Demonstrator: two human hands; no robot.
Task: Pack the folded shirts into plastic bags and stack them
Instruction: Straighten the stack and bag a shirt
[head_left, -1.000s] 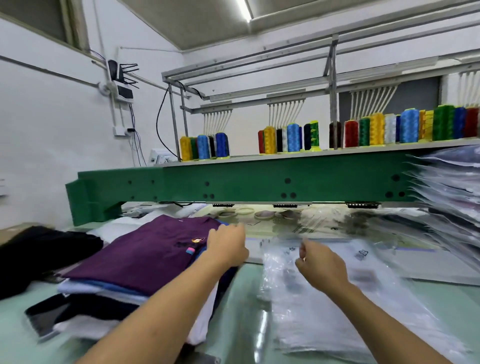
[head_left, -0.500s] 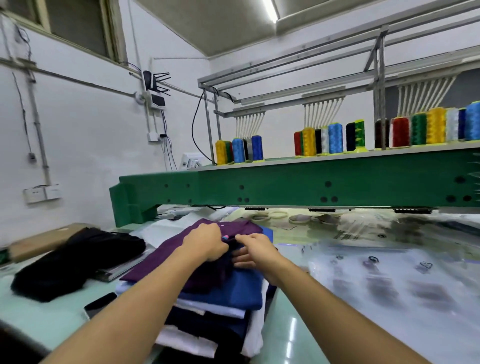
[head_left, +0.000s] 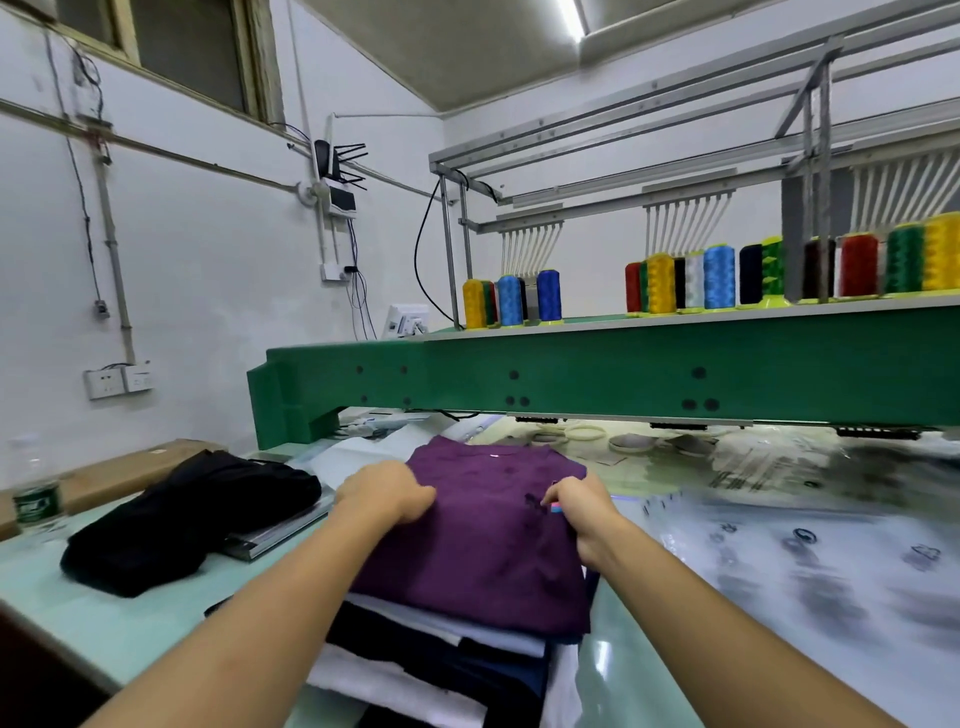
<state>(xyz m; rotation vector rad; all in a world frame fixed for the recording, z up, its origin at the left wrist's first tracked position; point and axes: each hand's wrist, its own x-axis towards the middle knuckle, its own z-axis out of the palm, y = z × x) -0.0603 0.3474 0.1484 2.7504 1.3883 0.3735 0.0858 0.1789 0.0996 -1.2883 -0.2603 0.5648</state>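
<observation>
Purple shirt (head_left: 488, 540) tops the folded stack (head_left: 441, 660) on the desk (head_left: 130, 618), its long axis running away from the person. Left hand (head_left: 384, 491) and right hand (head_left: 584, 512) grip its side edges with curled fingers (head_left: 418, 506); plastic bags (head_left: 805, 561) lie rightward, nearer the right hand.

Left hand (head_left: 387, 491) and right hand (head_left: 584, 512) gripping purple shirt (head_left: 483, 540) atop shirt stack (head_left: 441, 660), plastic bags (head_left: 810, 545) at right
</observation>
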